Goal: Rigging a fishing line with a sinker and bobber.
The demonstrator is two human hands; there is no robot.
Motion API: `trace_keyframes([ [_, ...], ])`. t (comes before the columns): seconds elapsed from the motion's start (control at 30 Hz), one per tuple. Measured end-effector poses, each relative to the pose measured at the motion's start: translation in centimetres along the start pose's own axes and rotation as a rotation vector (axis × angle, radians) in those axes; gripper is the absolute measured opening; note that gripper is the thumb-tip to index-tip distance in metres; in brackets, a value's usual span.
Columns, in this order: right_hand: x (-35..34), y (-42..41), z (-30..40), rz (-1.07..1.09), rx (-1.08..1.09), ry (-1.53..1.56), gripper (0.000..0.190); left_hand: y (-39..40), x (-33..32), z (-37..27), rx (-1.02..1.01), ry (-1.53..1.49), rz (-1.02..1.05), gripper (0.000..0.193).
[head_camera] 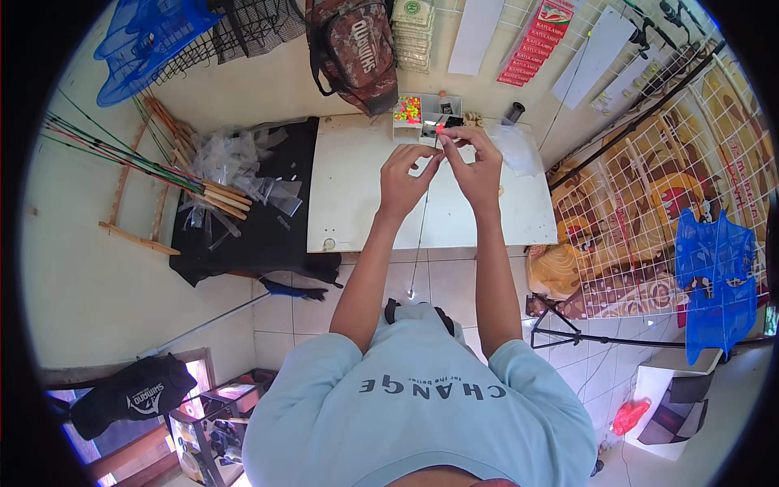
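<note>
Both hands are raised over the white tabletop [365,201], fingertips close together. My left hand [406,176] pinches a thin dark rod or line near its upper part. Just beside it, my right hand [475,164] has thumb and index finger at a small red-orange piece [439,128], which looks like a float bead, at the top of the thin rod [422,225]. That rod slants down past the table edge, with a small pale end near the floor. Fingers hide where the piece and the rod meet. Behind the hands stands a divided tray [429,108] with red and yellow beads [408,110].
Clear plastic bags [228,164] and wooden-handled rods [225,198] lie on a black cloth [243,243] at left. A dark cylinder [515,112] and a plastic bag [517,149] are at the table's right. A white wire grid rack [639,182] with blue nets [718,262] stands right.
</note>
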State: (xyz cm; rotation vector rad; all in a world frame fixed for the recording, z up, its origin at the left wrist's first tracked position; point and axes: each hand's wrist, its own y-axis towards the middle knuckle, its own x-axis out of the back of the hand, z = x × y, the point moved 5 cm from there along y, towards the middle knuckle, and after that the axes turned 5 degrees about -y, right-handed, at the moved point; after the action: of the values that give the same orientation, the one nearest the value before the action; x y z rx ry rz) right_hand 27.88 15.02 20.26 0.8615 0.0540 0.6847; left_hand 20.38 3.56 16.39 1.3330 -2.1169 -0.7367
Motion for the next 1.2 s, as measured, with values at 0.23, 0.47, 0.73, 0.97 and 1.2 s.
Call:
trace_keyframes([
  [0.23, -0.3, 0.0, -0.5, 0.049, -0.069, 0.052, 0.013, 0.0, -0.1, 0.0, -0.013, 0.004, 0.007, 0.010],
  [0.47, -0.2, 0.4, -0.3, 0.034, -0.030, 0.007, 0.017, 0.1, -0.2, 0.0, -0.014, -0.016, 0.015, 0.011],
  [0.73, 0.3, 0.8, -0.8, 0.005, -0.105, 0.038, 0.012, 0.3, -0.4, -0.4, -0.003, -0.012, 0.029, 0.007],
  [0.97, 0.0, 1.3, -1.9, 0.123, -0.236, 0.120, 0.012, 0.4, -0.5, -0.5, -0.005, -0.018, 0.031, 0.007],
  [1.2, -0.4, 1.5, -2.4, 0.123, -0.315, 0.443, 0.014, 0.5, -0.5, -0.5, -0.005, -0.010, 0.029, 0.006],
])
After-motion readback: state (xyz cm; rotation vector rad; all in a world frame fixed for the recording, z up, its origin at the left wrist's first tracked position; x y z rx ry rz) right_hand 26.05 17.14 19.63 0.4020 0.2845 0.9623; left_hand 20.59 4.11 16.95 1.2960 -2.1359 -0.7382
